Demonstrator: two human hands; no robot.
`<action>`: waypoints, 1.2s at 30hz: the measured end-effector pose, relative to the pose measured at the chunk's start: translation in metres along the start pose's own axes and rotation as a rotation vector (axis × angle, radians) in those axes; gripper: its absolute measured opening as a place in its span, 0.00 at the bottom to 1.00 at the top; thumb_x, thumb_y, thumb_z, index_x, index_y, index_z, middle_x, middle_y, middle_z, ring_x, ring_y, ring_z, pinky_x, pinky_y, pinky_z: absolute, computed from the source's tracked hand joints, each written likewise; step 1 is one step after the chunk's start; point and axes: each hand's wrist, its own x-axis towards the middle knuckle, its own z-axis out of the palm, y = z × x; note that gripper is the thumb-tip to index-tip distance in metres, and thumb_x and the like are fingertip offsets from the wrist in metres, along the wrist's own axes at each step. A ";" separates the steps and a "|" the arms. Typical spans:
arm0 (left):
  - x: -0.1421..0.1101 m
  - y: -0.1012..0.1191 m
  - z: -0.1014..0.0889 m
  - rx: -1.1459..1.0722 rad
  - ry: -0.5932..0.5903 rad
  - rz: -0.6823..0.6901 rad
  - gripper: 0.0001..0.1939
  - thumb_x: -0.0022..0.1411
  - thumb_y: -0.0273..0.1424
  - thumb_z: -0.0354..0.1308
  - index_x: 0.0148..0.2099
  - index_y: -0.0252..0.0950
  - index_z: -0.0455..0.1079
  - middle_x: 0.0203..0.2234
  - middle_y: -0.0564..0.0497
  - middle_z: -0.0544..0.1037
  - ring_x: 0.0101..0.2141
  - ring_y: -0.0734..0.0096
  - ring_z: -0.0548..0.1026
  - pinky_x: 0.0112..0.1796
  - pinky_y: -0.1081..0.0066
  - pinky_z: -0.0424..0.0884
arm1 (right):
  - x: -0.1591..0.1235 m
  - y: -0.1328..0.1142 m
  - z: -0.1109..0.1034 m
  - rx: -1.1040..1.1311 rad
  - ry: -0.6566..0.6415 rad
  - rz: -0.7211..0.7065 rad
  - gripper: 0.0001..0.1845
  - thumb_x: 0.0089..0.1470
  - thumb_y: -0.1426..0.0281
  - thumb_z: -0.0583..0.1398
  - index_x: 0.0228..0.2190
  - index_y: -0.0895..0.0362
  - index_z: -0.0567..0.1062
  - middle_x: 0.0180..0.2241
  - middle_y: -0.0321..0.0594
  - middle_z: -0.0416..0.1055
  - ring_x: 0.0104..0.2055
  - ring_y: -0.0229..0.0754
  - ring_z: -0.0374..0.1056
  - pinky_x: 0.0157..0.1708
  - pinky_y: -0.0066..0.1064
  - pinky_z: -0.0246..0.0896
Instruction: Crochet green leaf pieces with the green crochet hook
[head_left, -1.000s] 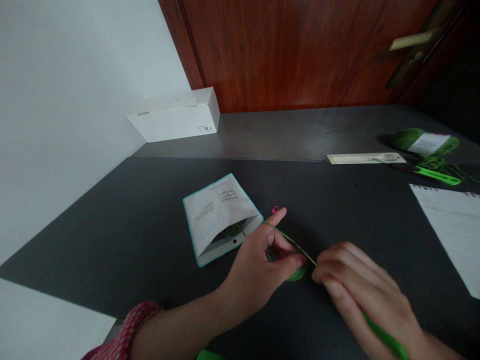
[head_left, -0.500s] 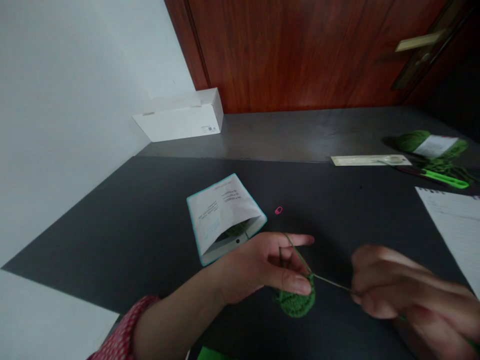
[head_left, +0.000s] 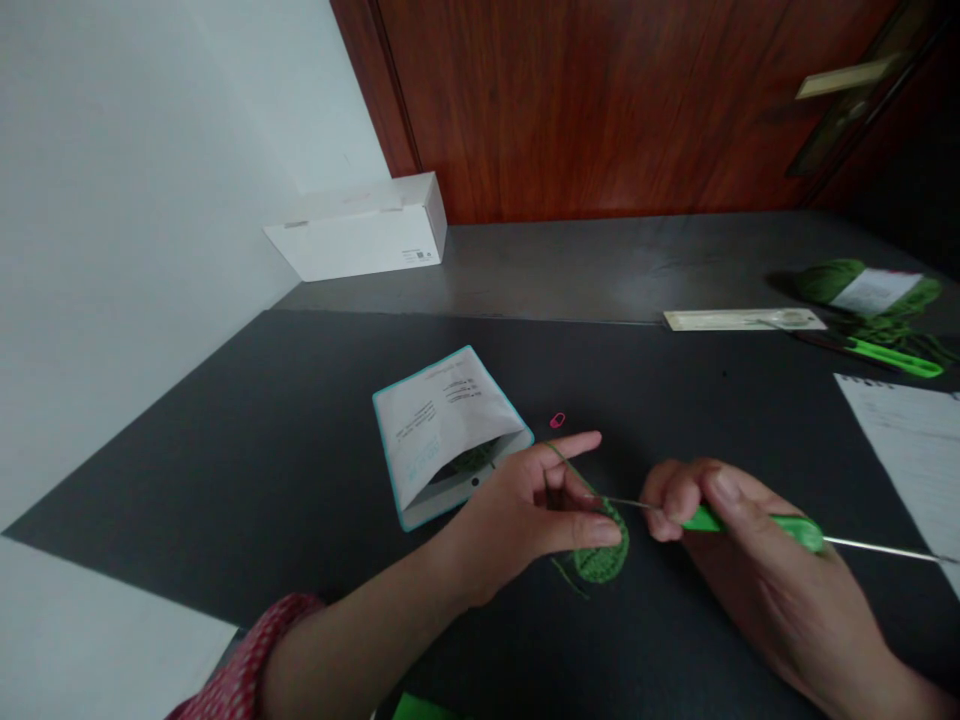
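My left hand (head_left: 536,510) pinches a small round green crochet piece (head_left: 600,555) between thumb and fingers, with green yarn running over the raised forefinger. My right hand (head_left: 757,560) grips a crochet hook by its green handle (head_left: 757,522); the thin metal tip points left into the crochet piece, and a metal end sticks out to the right. Both hands hover just above the dark table (head_left: 262,450).
An open white pouch with teal edging (head_left: 442,430) lies left of my hands, a tiny pink stitch marker (head_left: 556,421) beside it. A white box (head_left: 360,230) sits at the back left. At the right are a green yarn skein (head_left: 862,285), green-handled scissors (head_left: 889,355), a flat packet (head_left: 742,319) and a paper sheet (head_left: 911,450).
My right hand swung out to the right and came back, turning so the hook's green handle now shows. My left hand dipped, then rose slightly with the crochet piece.
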 end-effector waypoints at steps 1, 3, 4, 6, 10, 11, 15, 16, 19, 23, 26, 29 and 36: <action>0.000 0.000 0.002 0.056 0.039 0.022 0.44 0.46 0.26 0.72 0.64 0.35 0.59 0.26 0.59 0.73 0.28 0.79 0.71 0.37 0.73 0.66 | 0.000 0.001 0.000 -0.020 0.002 -0.009 0.19 0.64 0.60 0.54 0.27 0.53 0.78 0.27 0.37 0.71 0.32 0.39 0.65 0.34 0.27 0.62; -0.001 0.000 0.006 0.131 0.085 0.052 0.48 0.45 0.26 0.72 0.66 0.34 0.55 0.26 0.60 0.72 0.28 0.78 0.70 0.36 0.73 0.67 | 0.000 0.002 -0.001 -0.043 0.004 -0.008 0.19 0.64 0.61 0.54 0.27 0.53 0.78 0.27 0.36 0.71 0.32 0.38 0.66 0.34 0.25 0.62; -0.001 0.000 0.007 0.151 0.093 0.061 0.50 0.45 0.26 0.72 0.67 0.34 0.53 0.26 0.60 0.71 0.28 0.78 0.70 0.36 0.73 0.67 | 0.001 0.002 -0.002 -0.045 0.006 0.001 0.19 0.64 0.61 0.54 0.27 0.53 0.79 0.27 0.36 0.71 0.32 0.38 0.66 0.35 0.25 0.63; -0.001 -0.001 0.010 0.165 0.093 0.076 0.51 0.45 0.26 0.71 0.68 0.34 0.51 0.27 0.60 0.71 0.28 0.78 0.69 0.36 0.72 0.67 | 0.003 0.002 -0.004 -0.036 0.006 0.018 0.20 0.64 0.60 0.53 0.27 0.53 0.79 0.26 0.36 0.71 0.31 0.38 0.65 0.34 0.25 0.63; -0.001 -0.001 0.011 0.201 0.085 0.092 0.49 0.46 0.26 0.71 0.67 0.31 0.52 0.25 0.60 0.69 0.26 0.78 0.67 0.37 0.70 0.67 | 0.007 0.000 -0.007 -0.027 0.003 0.048 0.22 0.64 0.60 0.53 0.25 0.53 0.78 0.23 0.37 0.70 0.29 0.39 0.65 0.31 0.27 0.62; -0.002 0.000 0.011 0.211 0.087 0.087 0.49 0.46 0.26 0.71 0.67 0.30 0.53 0.25 0.59 0.69 0.26 0.78 0.67 0.37 0.70 0.67 | 0.007 0.000 -0.008 -0.031 0.002 0.048 0.22 0.64 0.60 0.53 0.24 0.54 0.78 0.23 0.37 0.69 0.29 0.39 0.65 0.31 0.28 0.61; -0.005 0.001 0.012 0.222 0.090 0.069 0.48 0.45 0.27 0.71 0.66 0.32 0.54 0.28 0.58 0.71 0.28 0.77 0.67 0.39 0.70 0.66 | 0.005 -0.005 -0.011 -0.080 -0.003 0.004 0.23 0.64 0.62 0.53 0.22 0.54 0.77 0.20 0.37 0.68 0.27 0.40 0.63 0.29 0.30 0.59; -0.005 0.001 0.012 0.221 0.089 0.066 0.48 0.46 0.27 0.71 0.66 0.32 0.54 0.28 0.57 0.71 0.28 0.76 0.67 0.39 0.70 0.65 | 0.004 -0.007 -0.012 -0.105 -0.003 -0.016 0.22 0.64 0.63 0.53 0.22 0.54 0.77 0.20 0.38 0.69 0.28 0.41 0.63 0.29 0.31 0.58; -0.006 0.001 0.012 0.222 0.078 0.056 0.46 0.47 0.28 0.71 0.66 0.32 0.55 0.26 0.58 0.70 0.28 0.76 0.67 0.38 0.70 0.65 | 0.000 -0.012 -0.013 -0.191 -0.014 -0.086 0.21 0.63 0.63 0.53 0.23 0.54 0.78 0.21 0.39 0.70 0.28 0.42 0.63 0.29 0.33 0.57; -0.005 0.000 0.011 0.224 0.087 0.065 0.45 0.47 0.27 0.70 0.65 0.32 0.57 0.27 0.57 0.70 0.28 0.75 0.67 0.37 0.70 0.65 | -0.006 -0.013 -0.014 -0.278 -0.039 -0.166 0.20 0.65 0.62 0.52 0.26 0.53 0.78 0.24 0.39 0.70 0.30 0.43 0.64 0.29 0.34 0.57; -0.004 0.000 0.010 0.236 0.117 0.080 0.44 0.46 0.27 0.70 0.64 0.34 0.58 0.31 0.54 0.72 0.29 0.74 0.68 0.38 0.69 0.66 | -0.010 -0.011 -0.013 -0.350 -0.051 -0.231 0.19 0.66 0.63 0.50 0.28 0.53 0.76 0.25 0.38 0.70 0.31 0.43 0.65 0.31 0.35 0.58; -0.004 -0.002 0.011 0.283 0.160 0.101 0.41 0.47 0.28 0.70 0.64 0.36 0.60 0.33 0.52 0.74 0.32 0.71 0.70 0.40 0.67 0.67 | -0.013 -0.012 -0.012 -0.509 -0.084 -0.334 0.17 0.66 0.66 0.50 0.30 0.53 0.74 0.26 0.38 0.70 0.32 0.43 0.67 0.33 0.36 0.60; -0.007 -0.006 0.016 0.436 0.303 0.213 0.34 0.55 0.28 0.64 0.64 0.40 0.61 0.34 0.52 0.76 0.35 0.68 0.72 0.41 0.66 0.67 | -0.018 -0.015 -0.011 -0.994 -0.287 -0.630 0.08 0.63 0.71 0.53 0.39 0.54 0.72 0.32 0.44 0.74 0.37 0.48 0.70 0.35 0.38 0.65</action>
